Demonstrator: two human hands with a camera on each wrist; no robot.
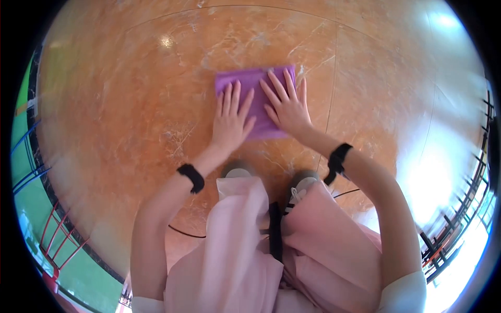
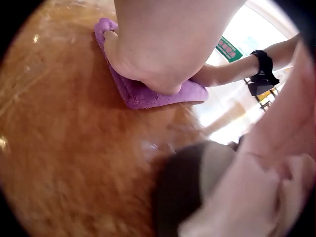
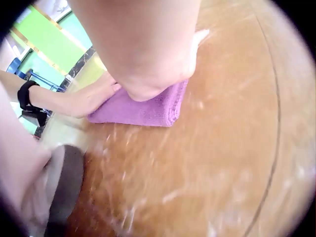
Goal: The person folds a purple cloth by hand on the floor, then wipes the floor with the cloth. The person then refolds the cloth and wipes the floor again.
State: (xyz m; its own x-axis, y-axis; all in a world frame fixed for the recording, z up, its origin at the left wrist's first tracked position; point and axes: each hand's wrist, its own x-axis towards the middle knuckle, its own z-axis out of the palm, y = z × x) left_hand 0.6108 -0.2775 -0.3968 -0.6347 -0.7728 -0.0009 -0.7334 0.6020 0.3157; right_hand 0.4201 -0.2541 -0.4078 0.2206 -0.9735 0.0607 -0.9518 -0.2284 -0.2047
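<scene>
A folded purple cloth lies flat on the shiny orange-brown marbled floor. On its left part rests my left hand, fingers straight and slightly spread. My right hand presses on its right part with spread fingers, the outermost one reaching past the cloth's right edge. In the left wrist view the cloth shows under the heel of my left hand. The right wrist view shows the cloth's layered folded edge beneath my right hand; the fingers are mostly hidden there.
Two shoes and pink trousers are just below the cloth. A thin dark cable runs on the floor behind the feet. Metal racks stand at the far left and far right.
</scene>
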